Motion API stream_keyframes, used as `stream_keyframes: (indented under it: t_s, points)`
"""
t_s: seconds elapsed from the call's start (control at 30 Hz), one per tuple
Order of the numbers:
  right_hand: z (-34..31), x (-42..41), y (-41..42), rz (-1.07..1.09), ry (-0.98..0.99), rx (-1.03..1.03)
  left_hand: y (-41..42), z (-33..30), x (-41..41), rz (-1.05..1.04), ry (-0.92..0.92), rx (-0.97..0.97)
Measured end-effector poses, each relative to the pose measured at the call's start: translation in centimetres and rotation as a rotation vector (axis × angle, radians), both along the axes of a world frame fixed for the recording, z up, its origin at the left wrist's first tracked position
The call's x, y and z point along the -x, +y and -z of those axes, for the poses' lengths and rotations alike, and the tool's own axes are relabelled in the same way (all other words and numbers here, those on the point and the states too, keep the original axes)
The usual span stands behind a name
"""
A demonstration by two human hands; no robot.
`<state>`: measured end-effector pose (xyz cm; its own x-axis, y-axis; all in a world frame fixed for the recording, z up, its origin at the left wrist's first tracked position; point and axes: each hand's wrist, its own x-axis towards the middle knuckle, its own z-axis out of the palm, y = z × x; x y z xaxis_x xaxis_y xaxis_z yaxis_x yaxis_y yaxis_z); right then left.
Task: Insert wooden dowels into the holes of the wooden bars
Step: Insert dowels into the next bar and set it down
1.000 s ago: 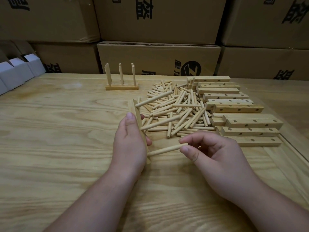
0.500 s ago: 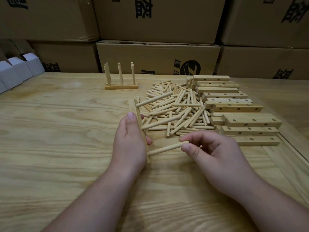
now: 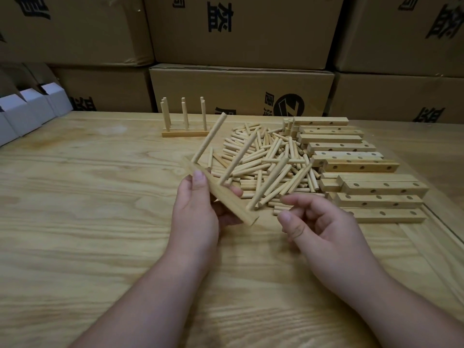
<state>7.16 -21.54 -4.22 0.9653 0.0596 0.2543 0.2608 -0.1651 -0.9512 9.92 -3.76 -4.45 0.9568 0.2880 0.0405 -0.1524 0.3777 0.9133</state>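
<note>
One finished piece (image 3: 185, 131), a bar with its dowels upright, stood at the back of the tabletop (image 3: 75, 222), near the stacked cardboard boxes (image 3: 241, 91). The bar in hand (image 3: 221, 194) carried three dowels (image 3: 270, 183) seated along its length and leaning away from the person, so this bar looked close to done, though whether any of its holes stayed empty could not be told from this angle. Plenty seemed left overall: a loose heap of dowels (image 3: 271, 159) lay in the middle of the tabletop, and just to its right a stack of drilled bars (image 3: 361, 169) waited with open holes showing. The left hand (image 3: 198, 212) gripped the bar, thumb on top and fingers wrapped beneath, lifting it tilted above the tabletop. The right hand (image 3: 319, 227) hovered just beside the bar's near end, fingers loosely curled and empty, touching nothing, near the edge of the heap.
</note>
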Motion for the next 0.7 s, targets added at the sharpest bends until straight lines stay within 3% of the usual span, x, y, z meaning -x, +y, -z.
stream_keyframes:
  t_s: [0.2, 0.4, 0.7]
  points:
    - [0.3, -0.5, -0.2, 0.048, 0.042, -0.002, -0.4, -0.6, 0.2, 0.254, -0.005, 0.170]
    - [0.5, -1.0, -0.5, 0.017, 0.072, -0.044, -0.4, -0.1, -0.1, 0.344, -0.015, 0.183]
    - [1.3, -1.7, -0.6, 0.073, 0.056, 0.048, 2.3, 0.5, -0.3, 0.199, -0.017, -0.136]
